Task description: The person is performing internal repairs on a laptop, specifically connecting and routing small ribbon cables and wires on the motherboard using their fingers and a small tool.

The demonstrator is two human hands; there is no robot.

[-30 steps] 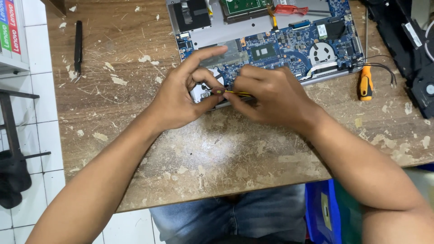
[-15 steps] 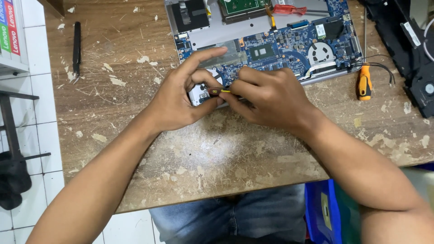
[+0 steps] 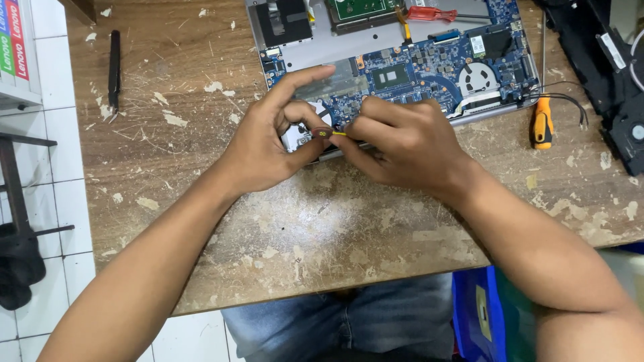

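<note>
Mid-frame, the left hand [image 3: 268, 144] and right hand [image 3: 402, 144] pinch a small red-and-yellow screwdriver [image 3: 329, 134] over the opened silver laptop's blue circuit board [image 3: 429, 67]. A white box with red and green labels [image 3: 13, 53] sits upper left beside the scuffed wooden worktop [image 3: 322, 228].

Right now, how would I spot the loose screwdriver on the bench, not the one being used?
Find the opened laptop with its blue circuit board at the top of the worn wooden table. Just off its right edge lies a short screwdriver. Its orange-and-black handle, beside thin black wires, sets it apart.
</note>
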